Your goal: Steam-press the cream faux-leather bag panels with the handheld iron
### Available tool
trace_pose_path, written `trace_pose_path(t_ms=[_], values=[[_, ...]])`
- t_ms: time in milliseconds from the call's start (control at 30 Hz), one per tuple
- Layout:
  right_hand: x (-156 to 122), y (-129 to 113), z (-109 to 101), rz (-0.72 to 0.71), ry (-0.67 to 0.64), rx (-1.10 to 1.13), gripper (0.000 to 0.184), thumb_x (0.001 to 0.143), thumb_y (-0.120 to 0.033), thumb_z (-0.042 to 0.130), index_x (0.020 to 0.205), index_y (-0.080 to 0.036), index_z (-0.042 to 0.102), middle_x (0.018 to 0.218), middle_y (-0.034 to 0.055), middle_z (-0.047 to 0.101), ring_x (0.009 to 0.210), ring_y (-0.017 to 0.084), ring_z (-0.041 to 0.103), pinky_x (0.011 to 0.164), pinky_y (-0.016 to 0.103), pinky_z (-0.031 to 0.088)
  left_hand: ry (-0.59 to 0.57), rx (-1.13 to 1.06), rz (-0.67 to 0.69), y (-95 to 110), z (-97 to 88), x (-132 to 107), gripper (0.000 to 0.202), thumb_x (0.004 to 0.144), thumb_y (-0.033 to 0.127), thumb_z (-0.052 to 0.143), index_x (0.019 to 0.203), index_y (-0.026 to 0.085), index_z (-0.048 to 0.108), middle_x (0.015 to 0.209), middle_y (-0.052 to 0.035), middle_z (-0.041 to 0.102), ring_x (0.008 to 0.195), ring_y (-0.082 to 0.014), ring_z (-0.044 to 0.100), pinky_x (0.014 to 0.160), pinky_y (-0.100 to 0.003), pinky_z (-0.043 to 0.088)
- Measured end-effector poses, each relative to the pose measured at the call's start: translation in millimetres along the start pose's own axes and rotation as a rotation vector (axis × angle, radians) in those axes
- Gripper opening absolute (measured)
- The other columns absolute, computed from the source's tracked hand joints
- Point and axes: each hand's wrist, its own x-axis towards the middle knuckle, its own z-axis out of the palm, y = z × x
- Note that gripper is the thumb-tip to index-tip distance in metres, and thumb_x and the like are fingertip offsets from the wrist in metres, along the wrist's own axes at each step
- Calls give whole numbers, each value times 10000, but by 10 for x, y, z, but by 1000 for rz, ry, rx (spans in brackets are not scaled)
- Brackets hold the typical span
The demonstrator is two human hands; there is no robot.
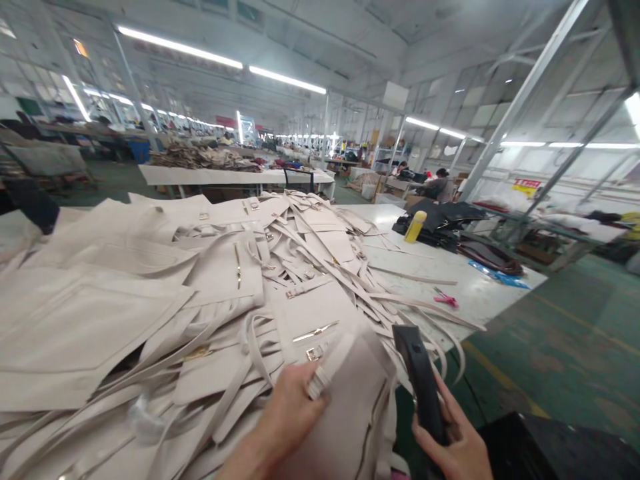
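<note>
**Both hands full at the pile's edge**

Left hand (290,420) has its grip closed on a cream panel (350,400), thumb pressing the buckled strap at its top edge, right at the near end of the table (480,293). Right hand (453,443) grips a black tool (419,380), upright, just beside that panel. Cream pieces (150,300) are heaped across the table; pink scissors (445,298) and a yellow bottle (415,227) lie beyond.

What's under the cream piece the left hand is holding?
More cream straps and panels poke out beneath the cream piece in the left hand. The table right below is covered.
</note>
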Motion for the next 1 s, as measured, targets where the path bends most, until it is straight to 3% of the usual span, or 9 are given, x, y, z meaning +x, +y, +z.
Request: trace_pose_path(t_ms=[100, 167, 233, 333, 467, 600, 733, 833, 1000], values=[[-11, -55, -195, 30, 30, -54, 887, 599, -437, 697, 1343, -150, 309, 1102, 63, 611, 984, 272, 580, 844, 267, 482, 298, -114, -7, 107, -719, 230, 233, 657, 301, 583, 845, 164, 595, 725, 2, 646, 673, -171, 580, 578, -225, 424], [-8, -77, -272, 3, 66, -66, 858, 619, -459, 670, 1344, -170, 314, 1132, 52, 598, 1019, 278, 563, 862, 271, 477, 413, -97, -52, -76, -1068, 439, 348, 634, 348, 612, 922, 154, 584, 784, -13, 657, 696, -178, 585, 601, -236, 439], [12, -97, -292, -38, 71, -92, 812, 635, -453, 648, 1337, -185, 339, 1102, 39, 617, 1008, 280, 571, 863, 281, 481, 439, 4, -128, -431, -1209, 617, 383, 612, 348, 613, 939, 152, 579, 790, -15, 660, 712, -187, 591, 620, -245, 445], [74, -160, -235, -85, -42, -203, 764, 640, -373, 639, 1328, -171, 374, 1072, 46, 635, 1042, 294, 549, 895, 314, 459, 490, 149, -233, -1032, -1104, 748, 371, 574, 344, 604, 882, 139, 580, 717, -24, 649, 697, -213, 590, 623, -270, 444], [169, -334, -75, -130, -407, -233, 717, 637, -246, 594, 1314, -116, 397, 1340, 63, 413, 1273, 262, 276, 1063, 332, 202, 518, 175, -250, -1499, -892, 745, 423, 623, 428, 548, 932, 139, 551, 730, -29, 647, 697, -214, 592, 623, -272, 443], [228, -453, 38, 33, -682, -125, 791, 594, -163, 562, 1349, -125, 328, 1367, 60, 374, 1284, 243, 255, 1072, 331, 154, 527, 212, -246, -1618, -882, 758, 422, 628, 466, 543, 908, 151, 542, 759, -31, 639, 713, -216, 589, 625, -266, 431], [233, -433, 42, 154, -844, -51, 847, 537, -67, 528, 1353, -159, 318, 1177, 52, 568, 997, 233, 546, 808, 261, 438, 534, 229, -244, -1655, -877, 788, 417, 636, 479, 534, 902, 158, 535, 730, -19, 625, 682, -205, 577, 606, -262, 423], [214, -376, 84, 247, -893, -30, 857, 505, -15, 493, 1336, -163, 347, 932, 13, 645, 763, 177, 578, 585, 201, 420, 542, 241, -243, -1660, -852, 786, 382, 638, 465, 536, 869, 162, 534, 694, -7, 609, 656, -193, 568, 591, -255, 414], [234, -325, 362, 249, -821, 71, 874, 498, -35, 503, 1341, -182, 329, 808, -8, 605, 588, 121, 508, 471, 188, 375, 551, 268, -228, -1647, -844, 774, 341, 628, 452, 552, 817, 170, 524, 669, 3, 591, 636, -183, 555, 575, -248, 398]])
